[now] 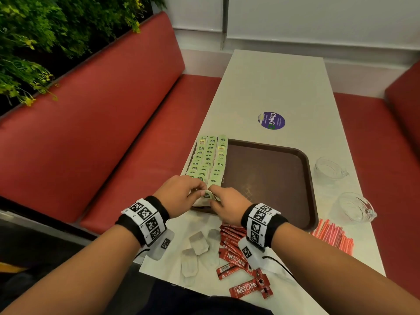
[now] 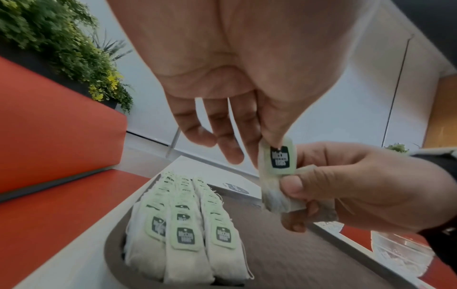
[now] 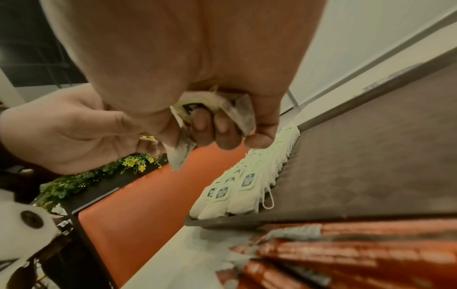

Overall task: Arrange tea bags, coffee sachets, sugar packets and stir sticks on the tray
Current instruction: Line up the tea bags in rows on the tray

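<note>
A brown tray [image 1: 272,183] lies on the table, with three rows of overlapping green-tagged tea bags [image 1: 209,160] along its left side. Over the tray's near-left corner both hands meet on one tea bag [image 1: 207,195]. My left hand [image 1: 200,189] pinches its green tag [image 2: 281,156] between thumb and forefinger. My right hand [image 1: 214,197] grips the paper pouch [image 2: 279,197]; in the right wrist view the curled fingers [image 3: 210,133] hold a bunched tea bag [image 3: 237,111]. Loose tea bags [image 1: 197,246], red coffee sachets [image 1: 241,262] and red stir sticks [image 1: 334,235] lie on the table near me.
Two glass cups [image 1: 330,168] [image 1: 356,206] stand to the right of the tray. A purple sticker [image 1: 271,120] marks the white table [image 1: 272,83] beyond it. Red bench seats [image 1: 113,123] flank the table, with plants [image 1: 34,37] behind the left one.
</note>
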Available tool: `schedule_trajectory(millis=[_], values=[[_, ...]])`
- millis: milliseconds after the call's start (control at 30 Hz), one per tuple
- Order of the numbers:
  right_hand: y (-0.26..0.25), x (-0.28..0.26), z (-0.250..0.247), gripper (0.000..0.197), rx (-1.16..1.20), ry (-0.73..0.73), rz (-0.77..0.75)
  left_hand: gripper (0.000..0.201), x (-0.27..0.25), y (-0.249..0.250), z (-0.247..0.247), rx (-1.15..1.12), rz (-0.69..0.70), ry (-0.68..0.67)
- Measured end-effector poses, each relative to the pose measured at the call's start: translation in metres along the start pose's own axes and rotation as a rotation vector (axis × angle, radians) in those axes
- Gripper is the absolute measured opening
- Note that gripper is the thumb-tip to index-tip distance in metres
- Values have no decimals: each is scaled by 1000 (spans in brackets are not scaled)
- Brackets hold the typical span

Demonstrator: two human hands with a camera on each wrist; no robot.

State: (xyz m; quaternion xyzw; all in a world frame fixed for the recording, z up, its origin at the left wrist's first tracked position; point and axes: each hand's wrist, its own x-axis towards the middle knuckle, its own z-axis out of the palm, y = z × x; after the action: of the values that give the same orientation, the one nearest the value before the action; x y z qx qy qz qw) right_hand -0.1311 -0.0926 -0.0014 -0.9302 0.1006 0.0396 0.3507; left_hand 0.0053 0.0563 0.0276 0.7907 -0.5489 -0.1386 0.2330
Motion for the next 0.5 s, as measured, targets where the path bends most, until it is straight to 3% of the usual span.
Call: schedule_trajectory(millis=[167, 367, 500], values=[[7, 0, -5, 11, -26, 13, 87, 10, 14, -1, 12, -81, -102, 22], [20, -7, -13, 16, 78, 52, 220, 10, 34, -16, 41, 8, -224, -211], [30, -12, -15, 8, 56, 62, 245, 11, 43, -20, 51, 32, -247, -153]])
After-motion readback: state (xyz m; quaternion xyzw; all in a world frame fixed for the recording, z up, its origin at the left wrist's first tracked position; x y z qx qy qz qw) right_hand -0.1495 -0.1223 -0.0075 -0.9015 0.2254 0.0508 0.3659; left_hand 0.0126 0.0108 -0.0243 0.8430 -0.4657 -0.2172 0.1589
